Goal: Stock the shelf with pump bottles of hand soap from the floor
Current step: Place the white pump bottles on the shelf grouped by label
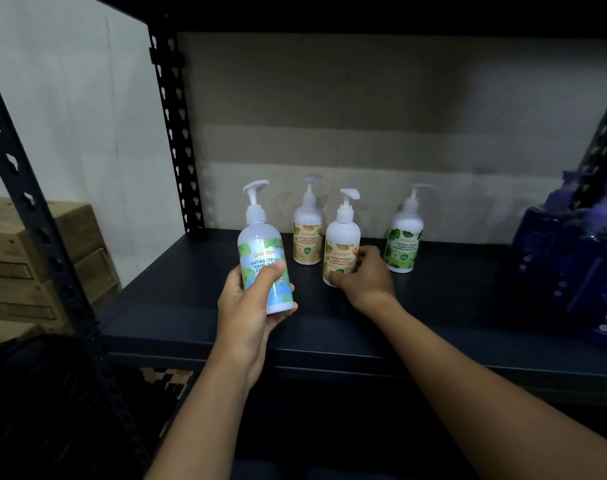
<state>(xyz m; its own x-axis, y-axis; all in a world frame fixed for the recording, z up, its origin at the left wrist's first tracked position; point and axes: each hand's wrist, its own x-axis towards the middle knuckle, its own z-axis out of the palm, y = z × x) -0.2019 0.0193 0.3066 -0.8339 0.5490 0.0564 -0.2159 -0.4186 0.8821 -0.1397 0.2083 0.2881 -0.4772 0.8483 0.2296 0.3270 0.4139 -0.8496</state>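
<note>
My left hand (248, 306) grips a white pump bottle with a blue-green label (262, 251), held upright just above the dark shelf board (191, 299). My right hand (364, 277) holds the lower part of an orange-labelled pump bottle (342, 237) that stands on the shelf. Behind it stands a second orange-labelled bottle (308, 233). A green-labelled bottle (404, 239) stands to the right, near the back wall.
Dark blue packaged goods (572, 265) fill the shelf's right end. Black perforated uprights (172, 133) frame the left side. Cardboard boxes (35, 258) are stacked beyond the rack on the left. An upper shelf hangs overhead.
</note>
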